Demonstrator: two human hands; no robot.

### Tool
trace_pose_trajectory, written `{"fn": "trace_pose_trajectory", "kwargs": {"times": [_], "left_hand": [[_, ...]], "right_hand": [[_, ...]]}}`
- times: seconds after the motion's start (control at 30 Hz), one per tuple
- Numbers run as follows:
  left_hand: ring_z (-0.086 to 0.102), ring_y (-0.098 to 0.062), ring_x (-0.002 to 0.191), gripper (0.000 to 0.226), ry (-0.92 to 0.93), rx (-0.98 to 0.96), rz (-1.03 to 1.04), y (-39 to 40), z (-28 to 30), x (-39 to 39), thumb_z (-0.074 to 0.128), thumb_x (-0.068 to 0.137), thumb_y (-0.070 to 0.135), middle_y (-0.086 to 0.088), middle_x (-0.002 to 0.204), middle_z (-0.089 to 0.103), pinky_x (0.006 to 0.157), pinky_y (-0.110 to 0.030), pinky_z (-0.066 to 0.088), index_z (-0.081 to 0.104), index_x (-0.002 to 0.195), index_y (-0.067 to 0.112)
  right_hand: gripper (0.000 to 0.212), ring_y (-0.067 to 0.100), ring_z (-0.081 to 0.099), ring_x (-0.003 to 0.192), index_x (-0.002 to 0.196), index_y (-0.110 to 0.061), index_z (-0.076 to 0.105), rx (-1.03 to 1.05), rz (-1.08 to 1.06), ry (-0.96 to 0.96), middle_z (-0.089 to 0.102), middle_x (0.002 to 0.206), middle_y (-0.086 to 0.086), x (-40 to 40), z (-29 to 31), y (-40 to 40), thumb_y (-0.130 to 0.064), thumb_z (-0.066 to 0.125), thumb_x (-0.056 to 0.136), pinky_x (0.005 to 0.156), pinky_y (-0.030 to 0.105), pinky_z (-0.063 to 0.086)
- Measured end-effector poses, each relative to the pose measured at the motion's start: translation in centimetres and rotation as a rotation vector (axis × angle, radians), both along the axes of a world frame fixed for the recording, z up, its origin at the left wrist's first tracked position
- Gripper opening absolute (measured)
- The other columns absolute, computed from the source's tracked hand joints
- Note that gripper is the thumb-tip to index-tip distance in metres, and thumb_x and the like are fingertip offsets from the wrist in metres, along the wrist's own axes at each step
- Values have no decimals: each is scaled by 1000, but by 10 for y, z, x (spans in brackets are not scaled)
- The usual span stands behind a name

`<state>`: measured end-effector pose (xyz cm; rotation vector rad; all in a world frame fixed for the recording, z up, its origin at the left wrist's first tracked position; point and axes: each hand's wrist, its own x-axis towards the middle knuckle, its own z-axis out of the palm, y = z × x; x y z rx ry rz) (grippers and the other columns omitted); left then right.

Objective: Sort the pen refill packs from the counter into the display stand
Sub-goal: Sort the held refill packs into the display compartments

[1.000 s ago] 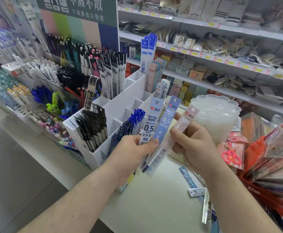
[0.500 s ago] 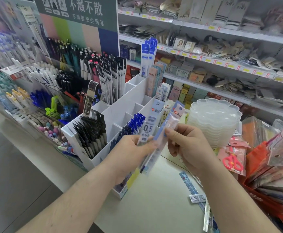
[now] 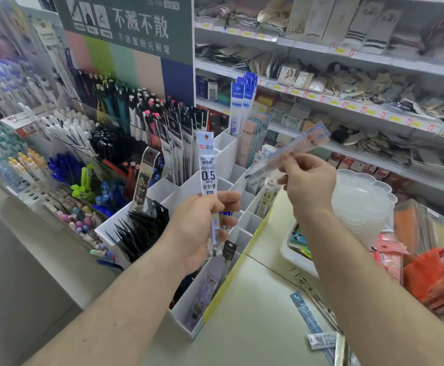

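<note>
At the far left, racks of pens (image 3: pixel 30 143) in white, blue and yellow slope down beside the grey floor, and behind them stands a green sign board (image 3: pixel 128 25) with white Chinese lettering above pastel colour stripes. Next comes the white display stand (image 3: pixel 231 154), a stepped grid of compartments set at the counter's left edge: black refill packs (image 3: pixel 139 233) fan out in its lower left slot, tall black-headed packs (image 3: pixel 181 138) stand in a back slot, and blue-topped packs (image 3: pixel 243 101) rise from the rearmost one. Over the stand's front rows the left hand (image 3: pixel 199 231) grips a pale blue pen refill pack (image 3: pixel 207 167), thumb and curled fingers closed round its lower part; the pack stands upright, its card reading 0.5 mm. Just below that hand, another pack (image 3: pixel 207 289) lies in the nearest front compartment. To the right, the right hand (image 3: pixel 308 183) pinches a second refill pack (image 3: pixel 295 151) between thumb and fingertips; this pack is tilted, its red-logo header up toward the shelves and its lower end pointing down-left over the stand's right-hand compartments, well apart from the left hand's pack. On the cream counter (image 3: pixel 255 313) below the right forearm lie more loose refill packs (image 3: pixel 305 302), one with a barcode label. Behind the wrist sits a stack of clear scalloped plastic dishes (image 3: pixel 366 196), and at the far right a heap of orange and clear bagged goods (image 3: pixel 427 262) lies under wall shelves (image 3: pixel 347 62) of small packaged items
</note>
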<state>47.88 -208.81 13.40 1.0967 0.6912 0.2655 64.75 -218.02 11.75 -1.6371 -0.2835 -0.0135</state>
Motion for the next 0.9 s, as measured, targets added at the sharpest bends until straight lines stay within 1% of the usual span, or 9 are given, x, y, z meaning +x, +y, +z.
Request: {"fn": "trace_pose_trajectory", "kwargs": {"times": [0.07, 0.17, 0.27, 0.37, 0.43, 0.53, 0.6, 0.8, 0.9], "left_hand": [[56, -14, 61, 39, -2, -15, -7, 4, 0, 3, 33, 91, -5, -9, 88, 67, 51, -24, 43, 70, 93, 6], [55, -14, 62, 42, 1, -6, -26, 7, 0, 7, 31, 88, -9, -7, 84, 62, 51, -23, 45, 69, 94, 6], [55, -15, 63, 44, 1, -5, -51, 10, -1, 10, 29, 86, -12, -5, 80, 55, 56, -26, 49, 68, 95, 6], [56, -14, 63, 46, -6, 3, -71, 11, -2, 10, 28, 85, -16, -5, 76, 51, 61, -31, 55, 68, 96, 5], [56, -14, 65, 48, 2, 8, -79, 11, -3, 10, 28, 85, -18, -4, 75, 49, 68, -34, 59, 68, 97, 5], [55, -17, 73, 48, 26, 34, -102, 10, -6, 9, 29, 87, -20, -7, 82, 45, 78, -41, 60, 67, 102, 6], [57, -19, 74, 48, 33, 51, -148, 9, -6, 9, 33, 89, -21, -9, 87, 44, 87, -46, 59, 65, 107, 9], [61, -19, 76, 48, 32, 54, -231, 8, -11, 8, 39, 96, -16, -13, 84, 57, 98, -41, 53, 57, 125, 17], [62, -19, 73, 45, -2, 37, -210, 5, -12, 8, 37, 97, -16, -14, 92, 53, 90, -39, 57, 51, 128, 14]], "right_hand": [[31, 14, 58, 46, 61, -23, 67, -47, -2, -74, 64, 58, 5, 10, 2, 13, -15, 69, 91, 52, 36, 51], [27, 15, 62, 48, 62, -23, 69, -103, -5, -145, 66, 60, 8, 25, 0, 30, -20, 69, 89, 58, 40, 54], [20, 35, 65, 61, 70, -17, 72, -139, 12, -194, 67, 66, 11, 37, -9, 44, -26, 70, 88, 63, 46, 55], [19, 20, 55, 57, 70, -28, 69, -234, 48, -280, 55, 52, -12, 46, -16, 52, -28, 71, 88, 62, 31, 45], [18, 16, 52, 61, 72, -25, 71, -380, 88, -345, 55, 55, -11, 50, -20, 57, -29, 70, 90, 64, 28, 40], [19, 22, 64, 85, 93, -20, 80, -635, 123, -366, 74, 84, 1, 51, -23, 66, -34, 67, 91, 75, 29, 48], [20, 25, 66, 95, 101, -23, 79, -740, 136, -338, 76, 96, 3, 50, -21, 71, -34, 64, 93, 76, 30, 49], [21, 22, 66, 89, 97, -23, 79, -783, 155, -230, 75, 91, 2, 48, -14, 74, -37, 66, 89, 68, 26, 42], [25, 17, 65, 91, 94, -21, 79, -704, 80, -213, 74, 92, -3, 41, -11, 58, -40, 69, 84, 72, 27, 46]]}}
